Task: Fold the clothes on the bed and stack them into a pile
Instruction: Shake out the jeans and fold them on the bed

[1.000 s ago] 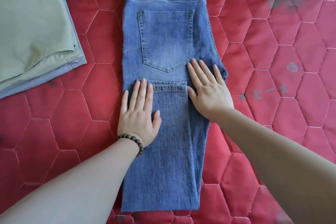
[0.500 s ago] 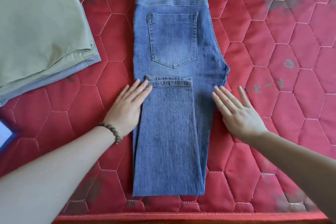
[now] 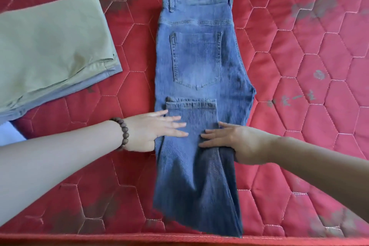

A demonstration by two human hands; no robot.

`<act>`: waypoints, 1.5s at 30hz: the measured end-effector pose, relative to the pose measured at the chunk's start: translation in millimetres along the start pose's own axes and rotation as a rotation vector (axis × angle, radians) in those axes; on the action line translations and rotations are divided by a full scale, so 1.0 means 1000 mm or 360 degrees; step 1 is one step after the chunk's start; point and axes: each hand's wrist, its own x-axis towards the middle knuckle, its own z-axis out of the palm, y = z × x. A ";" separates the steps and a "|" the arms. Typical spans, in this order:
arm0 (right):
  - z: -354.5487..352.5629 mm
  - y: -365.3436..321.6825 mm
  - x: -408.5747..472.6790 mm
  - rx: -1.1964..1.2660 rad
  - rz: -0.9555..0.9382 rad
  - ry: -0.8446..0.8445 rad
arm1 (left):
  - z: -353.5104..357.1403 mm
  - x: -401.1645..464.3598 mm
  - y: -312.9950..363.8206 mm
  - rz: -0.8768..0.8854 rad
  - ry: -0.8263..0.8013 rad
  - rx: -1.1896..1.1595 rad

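**Both hands on the folded jeans**

A pair of blue jeans (image 3: 196, 94) lies lengthwise on the red quilted mattress (image 3: 299, 66), waistband at the far end, back pocket facing up. The legs are folded back over themselves, so the hem (image 3: 191, 104) sits just below the pocket.

The left hand (image 3: 151, 131) reaches in from the jeans' left edge, its fingers straight and spread flat on the folded leg just below the hem; it holds nothing. A bracelet of dark beads (image 3: 122, 133) circles that wrist.

The right hand (image 3: 233, 142) comes in from the jeans' right edge. Its fingers lie extended on top of the denim while the fabric below bunches and lifts against the palm; whether the thumb is tucked under the cloth cannot be told.

Well to the left of the jeans sits a pile of folded clothes (image 3: 52, 50): a pale green garment on top, a grey-blue one beneath it.
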 end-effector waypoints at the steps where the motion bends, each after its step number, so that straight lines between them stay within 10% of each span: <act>1: -0.010 -0.007 -0.006 0.0311 0.0065 0.0021 | -0.002 0.002 -0.002 -0.0065 -0.0049 -0.0268; 4: -0.044 -0.005 -0.016 0.0990 0.0359 0.0259 | -0.014 0.010 -0.005 -0.0711 0.0434 -0.1407; 6: -0.061 0.014 -0.003 0.1352 0.0780 0.0510 | -0.028 0.013 -0.005 -0.0774 0.1031 -0.1995; 9: -0.060 0.038 0.029 0.2066 0.1175 0.0912 | -0.040 0.019 -0.007 -0.0943 0.1257 -0.2560; 21: -0.055 0.066 0.049 0.2468 0.0933 0.1211 | -0.057 0.044 -0.030 -0.1050 0.1496 -0.2355; 32: -0.100 0.066 0.056 0.1849 0.0282 0.1675 | -0.088 0.048 -0.038 -0.0777 0.1979 -0.1944; 37: -0.095 0.084 0.079 0.1905 0.0788 0.1615 | -0.089 0.061 -0.065 -0.1328 0.1655 -0.1732; 42: -0.087 0.091 0.080 0.1898 0.0883 0.1606 | -0.096 0.055 -0.074 -0.1371 0.1442 -0.2042; 45: -0.088 0.091 0.070 0.2024 0.1039 0.1478 | -0.097 0.037 -0.073 -0.1107 0.1182 -0.3071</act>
